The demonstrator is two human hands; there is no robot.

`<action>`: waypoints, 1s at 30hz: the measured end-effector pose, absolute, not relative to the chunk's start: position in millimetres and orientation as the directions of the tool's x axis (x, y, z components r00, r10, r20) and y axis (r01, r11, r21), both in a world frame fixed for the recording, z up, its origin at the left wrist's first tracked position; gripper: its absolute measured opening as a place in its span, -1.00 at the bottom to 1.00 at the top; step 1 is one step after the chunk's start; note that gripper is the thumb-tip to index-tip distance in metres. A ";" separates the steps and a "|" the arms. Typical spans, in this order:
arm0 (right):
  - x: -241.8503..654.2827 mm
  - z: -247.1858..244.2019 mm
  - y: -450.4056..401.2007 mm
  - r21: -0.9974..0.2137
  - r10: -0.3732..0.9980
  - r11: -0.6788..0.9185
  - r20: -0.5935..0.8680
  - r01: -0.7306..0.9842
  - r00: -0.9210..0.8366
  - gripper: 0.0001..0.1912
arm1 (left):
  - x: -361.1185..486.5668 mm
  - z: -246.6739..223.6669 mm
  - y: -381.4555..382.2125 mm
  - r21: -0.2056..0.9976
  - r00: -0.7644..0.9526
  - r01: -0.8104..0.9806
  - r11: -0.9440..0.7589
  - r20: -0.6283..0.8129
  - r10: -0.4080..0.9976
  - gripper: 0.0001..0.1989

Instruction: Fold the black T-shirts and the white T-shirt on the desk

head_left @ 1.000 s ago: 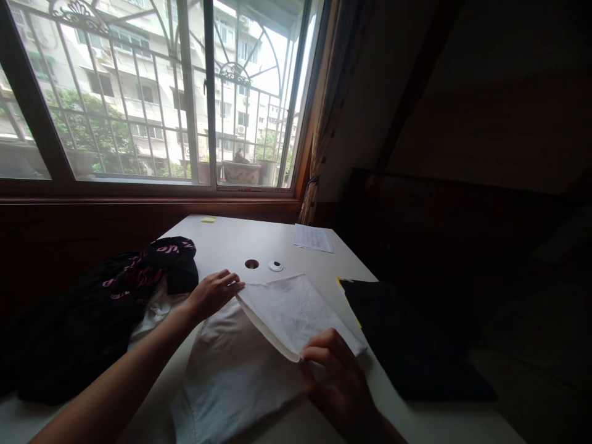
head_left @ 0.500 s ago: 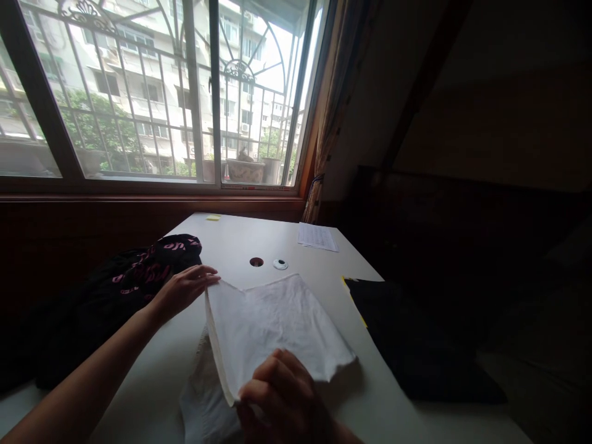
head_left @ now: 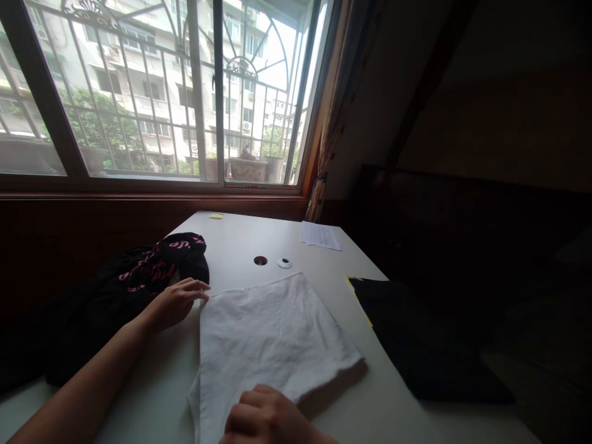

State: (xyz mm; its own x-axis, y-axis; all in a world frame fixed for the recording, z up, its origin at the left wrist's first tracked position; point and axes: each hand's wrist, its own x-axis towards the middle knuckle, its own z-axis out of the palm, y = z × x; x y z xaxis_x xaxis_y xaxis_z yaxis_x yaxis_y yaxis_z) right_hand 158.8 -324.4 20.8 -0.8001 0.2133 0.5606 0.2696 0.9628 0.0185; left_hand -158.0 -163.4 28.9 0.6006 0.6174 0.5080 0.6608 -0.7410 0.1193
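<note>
A white cloth [head_left: 271, 336] lies folded and slightly wrinkled on the white table [head_left: 240, 237]. At its far left corner, my left hand [head_left: 178, 302] touches the edge with its fingertips, the thumb side hidden. Over the near part of the cloth is my right hand [head_left: 268, 416], its fingers curled together; their tips and anything between them are hidden. Left of the cloth lies a bunched black garment with pink lettering [head_left: 148, 268].
To the right lies a dark folded fabric [head_left: 416, 333] with a yellow edge. Farther back are papers [head_left: 321, 235], a round hole [head_left: 260, 261], a white round cover [head_left: 283, 263] and a yellow note [head_left: 216, 216]. A window stands behind the table.
The cloth's left side has come down and spread flatter, covering most of the layer beneath. My left hand has shifted slightly down and left; my right hand has moved lower.
</note>
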 end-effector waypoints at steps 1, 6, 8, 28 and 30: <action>167.0 27.6 -321.6 -0.035 0.269 0.952 0.570 0.305 -0.776 -0.76 | -157.3 29.7 -164.2 0.125 0.584 0.668 -0.734 0.524 0.620 -0.60; 225.7 59.3 -289.2 -0.203 0.623 0.762 0.487 0.614 -0.612 -0.67 | -128.3 43.2 -175.6 0.154 0.560 0.638 -0.754 0.580 0.592 -0.66; 251.2 56.5 -269.0 -0.115 0.696 0.668 0.446 0.736 -0.563 -0.56 | -103.3 50.4 -184.0 0.141 0.608 0.611 -0.779 0.547 0.576 -0.66; 306.7 20.1 -228.2 -0.151 0.892 0.451 0.044 0.879 -0.450 -0.25 | 24.5 22.7 -163.9 0.131 0.699 0.700 -0.702 0.074 0.711 -0.29; 309.7 20.0 -229.9 -0.155 0.894 0.446 0.041 0.881 -0.446 -0.24 | 15.0 22.2 -164.3 0.130 0.687 0.712 -0.690 0.080 0.723 -0.30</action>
